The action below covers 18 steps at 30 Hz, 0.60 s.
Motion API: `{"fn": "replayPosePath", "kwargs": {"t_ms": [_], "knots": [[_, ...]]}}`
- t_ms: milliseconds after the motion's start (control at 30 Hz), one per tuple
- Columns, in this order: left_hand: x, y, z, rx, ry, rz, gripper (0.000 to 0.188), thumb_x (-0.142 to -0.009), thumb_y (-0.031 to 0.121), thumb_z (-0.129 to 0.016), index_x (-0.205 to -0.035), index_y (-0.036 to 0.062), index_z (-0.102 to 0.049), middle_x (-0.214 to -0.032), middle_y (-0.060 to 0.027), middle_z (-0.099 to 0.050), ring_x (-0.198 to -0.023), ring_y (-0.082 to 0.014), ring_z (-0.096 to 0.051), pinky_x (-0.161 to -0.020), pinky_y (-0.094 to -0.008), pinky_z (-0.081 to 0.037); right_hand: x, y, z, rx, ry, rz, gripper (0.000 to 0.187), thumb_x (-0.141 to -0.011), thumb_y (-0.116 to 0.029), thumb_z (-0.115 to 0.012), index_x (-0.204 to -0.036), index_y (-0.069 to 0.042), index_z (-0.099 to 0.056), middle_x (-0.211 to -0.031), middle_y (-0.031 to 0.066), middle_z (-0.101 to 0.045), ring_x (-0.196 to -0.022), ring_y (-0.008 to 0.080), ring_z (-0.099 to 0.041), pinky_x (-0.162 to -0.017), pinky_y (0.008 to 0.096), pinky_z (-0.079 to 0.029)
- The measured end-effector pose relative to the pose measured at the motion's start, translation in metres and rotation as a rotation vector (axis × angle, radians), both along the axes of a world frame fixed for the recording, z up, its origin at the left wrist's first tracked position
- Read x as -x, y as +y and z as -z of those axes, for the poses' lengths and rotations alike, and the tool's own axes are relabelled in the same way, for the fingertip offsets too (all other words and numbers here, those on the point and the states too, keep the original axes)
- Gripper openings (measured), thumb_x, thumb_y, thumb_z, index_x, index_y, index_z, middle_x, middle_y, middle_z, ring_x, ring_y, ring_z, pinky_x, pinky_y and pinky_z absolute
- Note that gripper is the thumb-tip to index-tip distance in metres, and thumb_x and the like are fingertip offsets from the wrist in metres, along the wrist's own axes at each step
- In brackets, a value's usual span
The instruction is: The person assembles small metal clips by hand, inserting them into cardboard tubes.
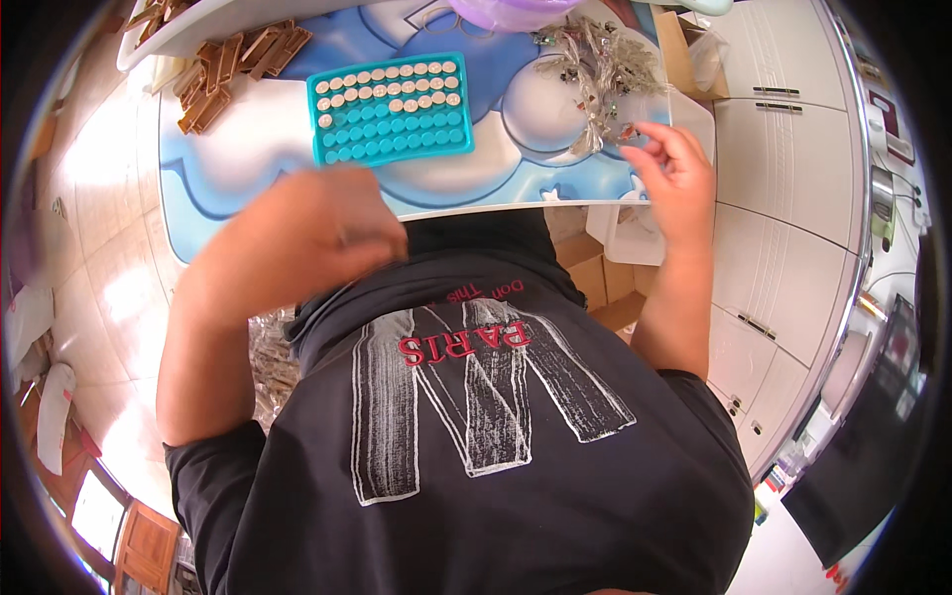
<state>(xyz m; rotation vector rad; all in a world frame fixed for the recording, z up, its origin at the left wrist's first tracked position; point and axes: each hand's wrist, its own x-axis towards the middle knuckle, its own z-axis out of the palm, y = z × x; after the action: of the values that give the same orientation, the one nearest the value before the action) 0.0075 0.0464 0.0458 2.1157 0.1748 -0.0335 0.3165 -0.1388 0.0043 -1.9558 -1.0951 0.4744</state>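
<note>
My right hand (676, 171) is at the right front of the table, thumb and forefinger drawn close around a tiny reddish thing too small to name. Just beyond it lies a heap of shiny clear plastic packets (605, 79). My left hand (342, 223), smeared by motion, hangs over the table's front edge with its fingers turned down and inward; what they hold, if anything, is hidden. Past the left hand, a turquoise tray (395, 157) bears rows of round white pieces (392, 72), with bare turquoise rounds in its nearer rows.
Brown block-like pieces (223, 74) lie at the table's far left, next to a white bin (188, 32). A purple bowl (511, 12) stands at the far edge. Cardboard boxes (593, 273) and a translucent container (635, 236) are below the table's right front. White cabinets (783, 149) line the right.
</note>
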Motion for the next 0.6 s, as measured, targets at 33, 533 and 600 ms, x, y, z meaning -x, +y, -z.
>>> {"fn": "replayPosePath", "kwargs": {"t_ms": [33, 533, 600], "knots": [[0.003, -0.010, 0.002, 0.082, 0.053, 0.056, 0.014, -0.074, 0.004, -0.066, -0.087, 0.0012, -0.063, -0.075, -0.0094, -0.056, -0.070, -0.0230, -0.056, -0.062, -0.0301, -0.044, 0.015, 0.015, -0.002, 0.035, -0.228, -0.063, 0.020, -0.080, -0.015, -0.068, -0.095, -0.002, -0.064, -0.081, -0.0012, -0.057, -0.075, 0.0075, -0.055, -0.064, 0.0232, -0.044], [-0.023, -0.067, 0.040, 1.264, 0.139, -0.248, 0.029, -0.090, 0.004, -0.045, -0.119, 0.0008, -0.049, -0.082, -0.0032, -0.053, -0.067, -0.0097, -0.053, -0.064, -0.0223, -0.045, 0.022, 0.036, -0.066, -0.481, 0.383, -0.040, 0.014, -0.088, -0.012, -0.058, -0.094, 0.000, -0.058, -0.087, 0.0120, -0.066, -0.073, 0.0136, -0.060, -0.066, 0.0243, -0.044], [-0.022, -0.062, 0.046, 1.445, 0.074, -0.411, 0.027, -0.092, 0.010, -0.043, -0.115, -0.0003, -0.050, -0.076, -0.0017, -0.050, -0.056, -0.0080, -0.046, -0.055, -0.0217, -0.040, 0.046, 0.041, -0.049, -0.443, 0.476, -0.112, 0.013, -0.088, -0.010, -0.059, -0.095, 0.001, -0.057, -0.087, 0.0119, -0.065, -0.073, 0.0140, -0.060, -0.066, 0.0247, -0.045]]}}
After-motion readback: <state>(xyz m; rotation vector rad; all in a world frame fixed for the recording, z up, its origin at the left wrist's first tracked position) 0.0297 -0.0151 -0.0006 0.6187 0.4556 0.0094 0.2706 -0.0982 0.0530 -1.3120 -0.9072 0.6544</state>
